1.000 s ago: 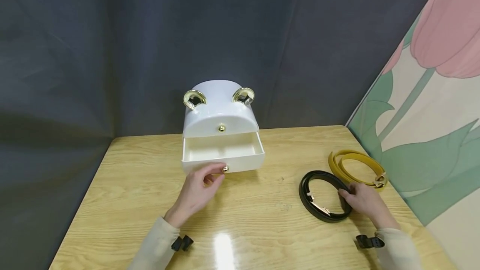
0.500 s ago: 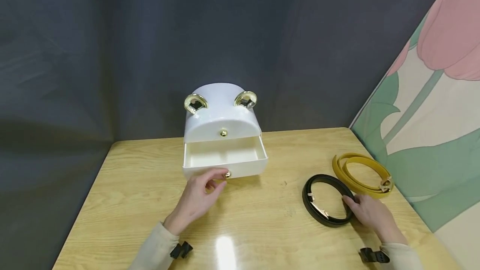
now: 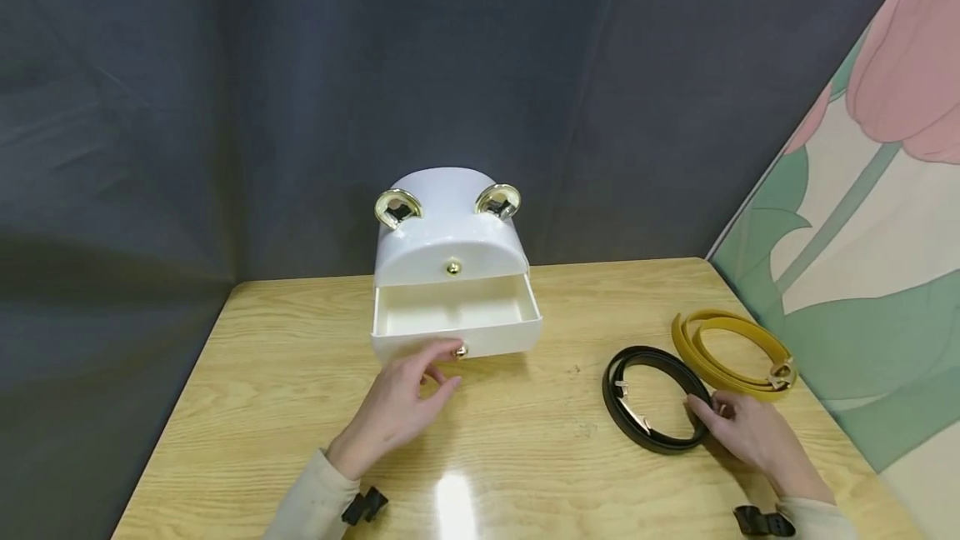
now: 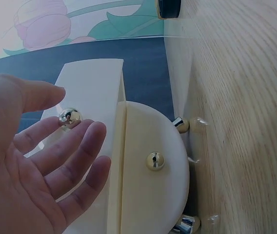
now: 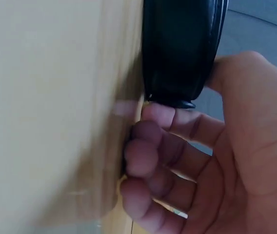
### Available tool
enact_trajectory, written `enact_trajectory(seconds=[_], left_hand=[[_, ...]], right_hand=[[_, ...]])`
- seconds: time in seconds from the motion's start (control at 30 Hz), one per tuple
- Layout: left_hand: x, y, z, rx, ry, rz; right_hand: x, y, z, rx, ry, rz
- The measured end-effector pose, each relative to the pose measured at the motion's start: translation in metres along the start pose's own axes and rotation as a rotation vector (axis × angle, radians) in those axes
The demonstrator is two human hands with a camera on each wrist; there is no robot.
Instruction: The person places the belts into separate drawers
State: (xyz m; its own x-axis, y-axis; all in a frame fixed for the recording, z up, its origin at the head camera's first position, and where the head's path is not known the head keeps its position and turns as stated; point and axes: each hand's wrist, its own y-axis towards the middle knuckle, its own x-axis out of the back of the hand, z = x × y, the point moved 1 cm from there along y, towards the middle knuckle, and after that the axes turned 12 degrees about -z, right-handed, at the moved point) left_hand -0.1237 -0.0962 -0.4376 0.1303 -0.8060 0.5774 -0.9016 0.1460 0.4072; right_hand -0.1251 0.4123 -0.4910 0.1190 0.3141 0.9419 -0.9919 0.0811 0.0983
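1. While the left hand (image 3: 401,407) reaches the white cabinet (image 3: 452,223), its index fingertip meets the gold knob (image 3: 462,351) of the lower drawer (image 3: 498,342). Fingers are loosely bent and the thumb stands apart from the knob: no pinch is made.

2. Note the drawer position: pulled forward below the rounded upper front, whose own knob (image 3: 453,268) is untouched. With the drawer out, its inside is within reach; the fingertip probably marks or steadies that position.

3. Locate the black belt (image 3: 660,357): coiled on the surface (image 3: 525,473), to the person's right of the cabinet and well apart from it. The strap stands on edge, so the coil forms a low ring with its buckle (image 3: 637,417) on the inner side.

4. Observe the right hand (image 3: 753,436): it pinches the near right of this ring, thumb inside and fingers outside. Gripping across the layers likely keeps the coil from springing loose. From where I stand, the lower fingers curl close to the surface.

5. Identify the yellow belt (image 3: 705,363): also coiled, just behind the black one and towards the tulip-patterned wall (image 3: 870,340). Neither hand holds it; its placement presumably leaves the nearer coil easier to grasp.
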Motion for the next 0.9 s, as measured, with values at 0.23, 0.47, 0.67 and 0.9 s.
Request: enact_trajectory(seconds=[0.23, 0.47, 0.67, 0.9], left_hand=[[0.001, 0.0, -0.001, -0.001, -0.002, 0.01], [0.003, 0.0, -0.002, -0.008, 0.002, 0.014], [0.002, -0.003, -0.003, -0.01, 0.002, 0.023], [0.0, -0.006, -0.002, -0.002, -0.006, 0.016]], right_hand=[[-0.006, 0.002, -0.006, -0.004, 0.043, -0.058], [0.0, 0.003, 0.0, -0.072, 0.061, -0.065], [-0.003, 0.001, 0.002, -0.118, 0.148, -0.11], [-0.001, -0.003, 0.004, -0.056, 0.123, -0.184]])
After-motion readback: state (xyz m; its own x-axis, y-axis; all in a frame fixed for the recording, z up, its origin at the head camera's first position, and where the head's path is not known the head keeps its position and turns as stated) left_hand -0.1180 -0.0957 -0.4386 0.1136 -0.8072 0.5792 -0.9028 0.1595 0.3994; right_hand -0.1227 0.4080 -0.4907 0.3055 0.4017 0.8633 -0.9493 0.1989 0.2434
